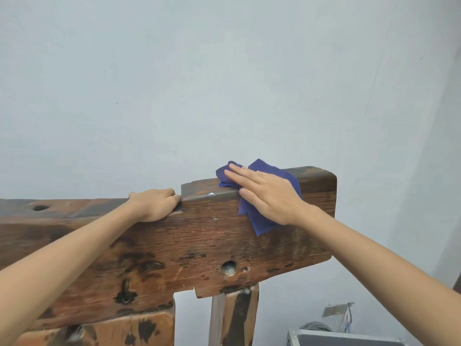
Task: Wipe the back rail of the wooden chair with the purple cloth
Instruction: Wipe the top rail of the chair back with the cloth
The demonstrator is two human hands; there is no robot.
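Both arms are stretched fwd; back rail [199, 236] is gripped by left hand [156, 203], purple cloth [262, 196] pressed flat by right hand [269, 196], center-right. Wiping's underway; next, cloth should be slid along.

Two bare forearms, sleeveless to the frame's edge, left hand [156, 204] and right hand [268, 196] ungloved, ringless.

Purple cloth [264, 176] atop back rail [199, 236]
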